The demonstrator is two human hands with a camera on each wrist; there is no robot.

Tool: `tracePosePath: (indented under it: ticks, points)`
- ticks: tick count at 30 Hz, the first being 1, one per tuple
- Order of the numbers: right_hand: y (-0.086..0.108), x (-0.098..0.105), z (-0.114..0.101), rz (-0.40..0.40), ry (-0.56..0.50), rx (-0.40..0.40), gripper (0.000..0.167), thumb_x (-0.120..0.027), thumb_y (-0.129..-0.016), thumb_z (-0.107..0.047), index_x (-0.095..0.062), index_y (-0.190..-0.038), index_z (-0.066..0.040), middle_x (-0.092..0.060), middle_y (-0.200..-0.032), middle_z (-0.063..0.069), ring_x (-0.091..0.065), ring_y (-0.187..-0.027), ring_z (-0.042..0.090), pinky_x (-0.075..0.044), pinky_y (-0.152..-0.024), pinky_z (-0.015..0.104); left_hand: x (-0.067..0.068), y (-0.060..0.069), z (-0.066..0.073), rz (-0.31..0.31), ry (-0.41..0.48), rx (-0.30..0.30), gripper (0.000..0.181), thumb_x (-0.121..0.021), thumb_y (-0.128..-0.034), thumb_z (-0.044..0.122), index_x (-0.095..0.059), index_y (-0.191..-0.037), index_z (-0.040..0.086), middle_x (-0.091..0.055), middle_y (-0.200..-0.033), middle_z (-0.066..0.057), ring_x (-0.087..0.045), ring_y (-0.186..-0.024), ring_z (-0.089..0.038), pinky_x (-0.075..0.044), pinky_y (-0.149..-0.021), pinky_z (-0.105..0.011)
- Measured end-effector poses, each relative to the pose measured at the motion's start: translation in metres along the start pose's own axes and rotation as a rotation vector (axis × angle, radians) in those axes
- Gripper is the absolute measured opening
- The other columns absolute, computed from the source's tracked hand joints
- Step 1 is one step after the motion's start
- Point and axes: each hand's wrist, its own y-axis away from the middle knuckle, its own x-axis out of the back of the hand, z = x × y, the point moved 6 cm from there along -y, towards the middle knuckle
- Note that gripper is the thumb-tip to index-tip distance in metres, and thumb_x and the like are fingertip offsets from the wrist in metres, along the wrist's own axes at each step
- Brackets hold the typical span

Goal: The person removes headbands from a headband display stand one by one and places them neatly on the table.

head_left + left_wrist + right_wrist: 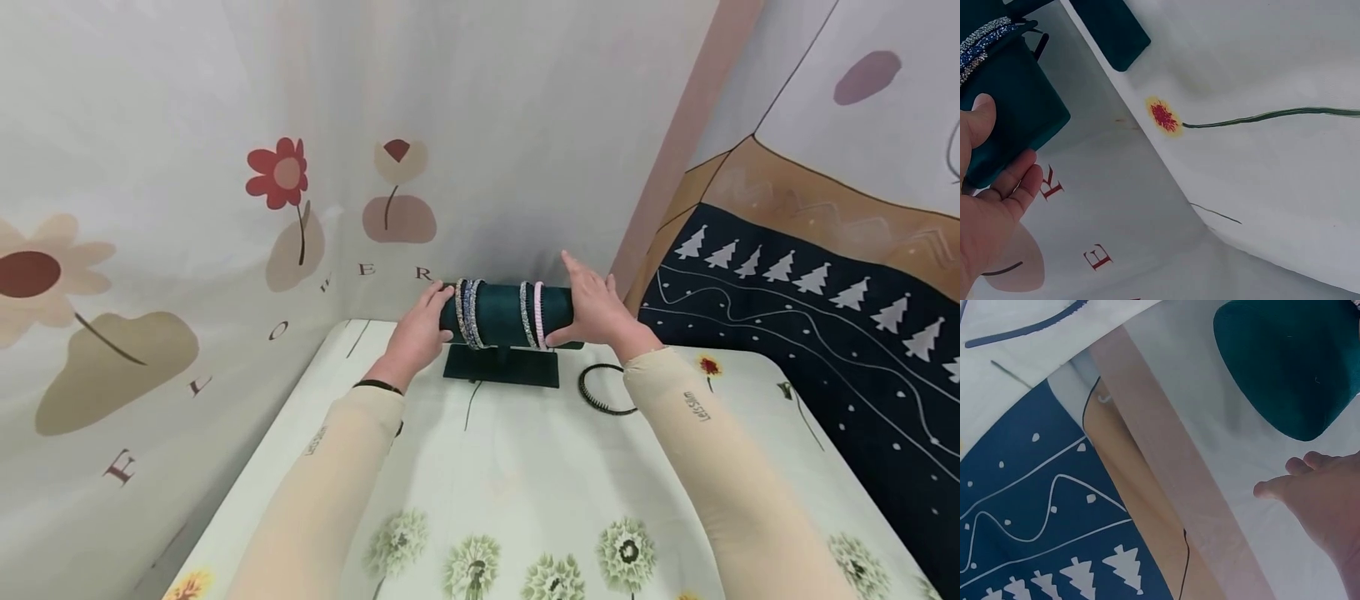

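Observation:
A dark green velvet headband stand has a horizontal roll on a flat base. My left hand grips the roll's left end; in the left wrist view its thumb lies on the near side and fingers curl round the end. Glittery gold and blue headbands sit beside that hand. Toward the right are a silver glittery headband and a pink headband. My right hand is at the right end, thumb by the pink headband's lower part, other fingers extended upward, off the roll.
A black toothed headband lies on the table right of the stand, partly behind the right sleeve. The flower-printed tablecloth covers the table. Printed curtains hang close behind the stand, and a dark blue tree-patterned cloth hangs at right.

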Motion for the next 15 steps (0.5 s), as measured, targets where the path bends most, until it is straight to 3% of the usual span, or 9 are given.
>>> tracePosePath:
  ticks: [7,15]
  points:
    - [0.0005,-0.0077,-0.0007,-0.043,0.028,-0.018,0.156,-0.1,-0.069,-0.053,0.011,-0.173,-0.019,-0.008,-0.182,0.015,-0.014,-0.165,0.045,-0.002,-0.129,0.075,-0.0059,0.0026,-0.0003,-0.016,-0.008,-0.005,0.083,-0.071,-0.1045,0.016,-0.023,-0.172,0.019,-0.012,-0.182,-0.008,-0.043,-0.156,-0.038,-0.047,-0.12,-0.051]
    - [-0.004,-0.0022,-0.0074,-0.05,0.109,-0.009,0.155,-0.101,-0.069,-0.053,0.009,-0.173,-0.019,-0.013,-0.18,0.018,-0.012,-0.164,0.049,-0.001,-0.128,0.077,-0.0032,-0.0014,-0.0013,0.001,-0.002,-0.008,0.083,-0.07,-0.1046,0.015,-0.023,-0.172,0.019,-0.012,-0.182,-0.007,-0.048,-0.152,-0.039,-0.05,-0.117,-0.051]
